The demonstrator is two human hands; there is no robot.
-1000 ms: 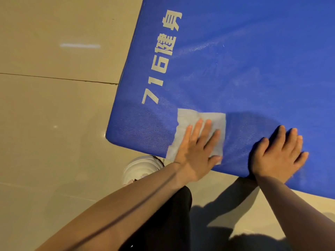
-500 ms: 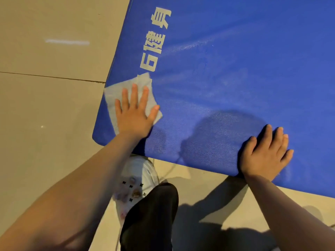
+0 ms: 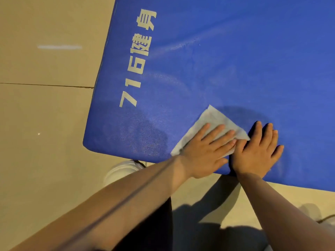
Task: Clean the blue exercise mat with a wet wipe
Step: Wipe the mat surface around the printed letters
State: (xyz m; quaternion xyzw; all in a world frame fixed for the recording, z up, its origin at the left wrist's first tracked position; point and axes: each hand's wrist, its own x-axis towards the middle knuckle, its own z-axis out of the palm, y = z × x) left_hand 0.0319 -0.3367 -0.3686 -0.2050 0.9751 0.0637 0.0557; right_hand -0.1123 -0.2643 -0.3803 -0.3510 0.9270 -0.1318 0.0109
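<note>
Item: blue exercise mat (image 3: 235,69), thick padded type, lying flat on a beige tiled floor (image 3: 45,124). Its near left corner is rounded; the near edge runs across the lower part of the view from that corner off to the right. Pale printed lettering (image 3: 138,57), "716" followed by two characters, runs along the left edge. A faint pale streak crosses the surface further up, and a darker sheen marks the area near the corner.

Item: wet wipe (image 3: 213,122), white, spread flat on the mat close to the near edge, right of the lettering; one corner points away from the person, another reaches the mat's near edge.

Item: left hand (image 3: 204,151), palm down on the wipe, fingers straight and slightly fanned, pressing it against the mat; forearm enters from lower left.

Item: right hand (image 3: 257,153), palm down on the bare mat just right of the wipe, fingers straight and spread, heel at the near edge. Its thumb side touches the left hand's fingertips and meets the wipe's right corner.

Item: white shoe (image 3: 123,171), partly visible on the floor below the mat's edge, beside a dark trouser leg (image 3: 157,229)
</note>
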